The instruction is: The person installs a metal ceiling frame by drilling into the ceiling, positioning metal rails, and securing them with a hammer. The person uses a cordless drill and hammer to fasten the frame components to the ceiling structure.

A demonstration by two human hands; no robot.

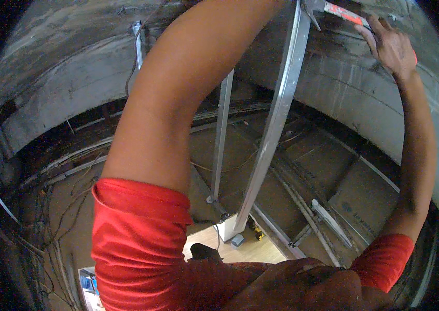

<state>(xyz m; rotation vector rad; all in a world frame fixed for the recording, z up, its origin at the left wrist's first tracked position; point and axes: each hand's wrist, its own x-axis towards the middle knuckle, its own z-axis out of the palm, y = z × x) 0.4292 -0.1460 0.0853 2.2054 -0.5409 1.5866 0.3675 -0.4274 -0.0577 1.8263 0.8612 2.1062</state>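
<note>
Red sleeves (141,243) sit closest beneath you. Your right hand (393,46) is clenched around an orange-handled tool (345,14), pressed against the concrete beam (344,78) beside the slanting metal channel (276,114). Your left hand is out of frame overhead, so I cannot tell its grip.

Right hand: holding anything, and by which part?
The right hand grips an orange-handled tool by its handle, the metal tip at the metal strut. The left hand is out of view.
</note>
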